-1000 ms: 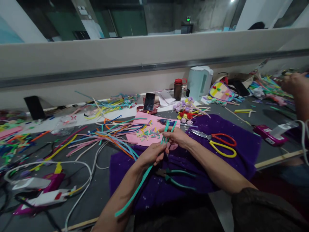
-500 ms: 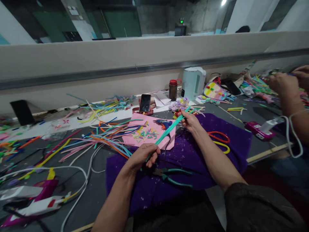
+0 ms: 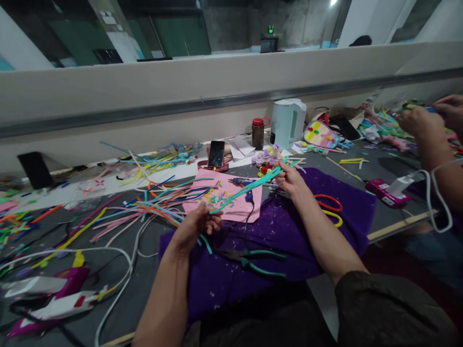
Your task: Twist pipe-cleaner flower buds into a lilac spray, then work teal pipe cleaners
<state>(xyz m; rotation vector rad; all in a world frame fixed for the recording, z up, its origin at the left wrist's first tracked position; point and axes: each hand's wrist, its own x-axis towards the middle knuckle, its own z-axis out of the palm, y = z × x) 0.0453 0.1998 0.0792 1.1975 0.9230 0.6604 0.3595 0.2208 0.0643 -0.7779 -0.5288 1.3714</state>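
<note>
A bundle of turquoise stems (image 3: pixel 249 187) stretches slantwise between my two hands, over a pink sheet (image 3: pixel 197 184) strewn with small coloured bits. My left hand (image 3: pixel 197 225) is closed on its lower left end, and short turquoise ends stick out beneath the fingers. Higher up on the right, my right hand (image 3: pixel 289 179) pinches the other end. Below the bundle, green-handled pliers (image 3: pixel 246 258) lie on a purple cloth (image 3: pixel 217 284). A blue glue gun (image 3: pixel 249 193) rests on the pink sheet, partly behind the stems.
Coloured stems (image 3: pixel 144 207) and white cables (image 3: pixel 119 308) spread on the left. Scissors with red and yellow handles (image 3: pixel 334 205) lie right. A kettle (image 3: pixel 287 123), a bottle (image 3: pixel 258 134) and a phone (image 3: pixel 216 154) stand behind. Another person's hands (image 3: pixel 423 125) work at far right.
My left hand has moved left and slightly up, and my right hand slightly right. The bundle lies at a flatter slant, with short ends now showing below my left hand.
</note>
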